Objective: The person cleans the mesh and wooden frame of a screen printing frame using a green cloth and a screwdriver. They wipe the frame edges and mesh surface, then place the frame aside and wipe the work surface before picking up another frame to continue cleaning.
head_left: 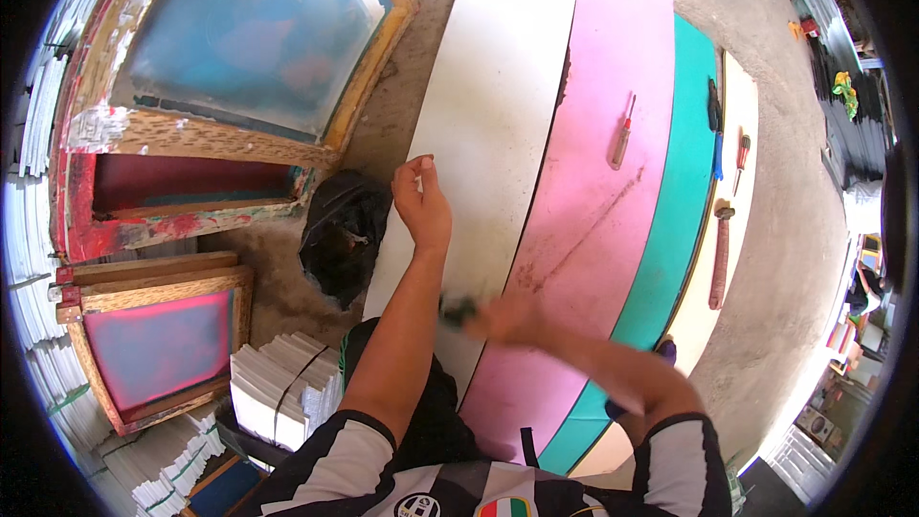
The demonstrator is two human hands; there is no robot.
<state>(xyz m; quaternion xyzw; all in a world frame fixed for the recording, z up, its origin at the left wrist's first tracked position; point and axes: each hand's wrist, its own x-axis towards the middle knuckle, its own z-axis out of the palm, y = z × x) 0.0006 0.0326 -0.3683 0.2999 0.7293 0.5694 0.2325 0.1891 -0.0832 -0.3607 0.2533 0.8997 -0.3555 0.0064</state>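
Note:
My left hand (421, 201) is over the left edge of a long white board (488, 105), its fingers curled closed. Whatever lies between them, if anything, is hidden. Lower down, my right hand (509, 318) is smeared by motion above the near part of the white board and the pink board (603, 67). At its fingertips a small dark green-black object (458, 310) shows, too blurred to name. On the pink board lies a screwdriver (622, 139) with a worn, pale handle.
Right of the pink board run a teal board (684, 105) and a cream board (745, 96). They bear a blue-and-black tool (716, 134), a red-and-black screwdriver (742, 158) and a hammer (721, 258). Wooden screen frames (220, 134), a black plastic bag (335, 230) and bundled paper (278, 393) stand left.

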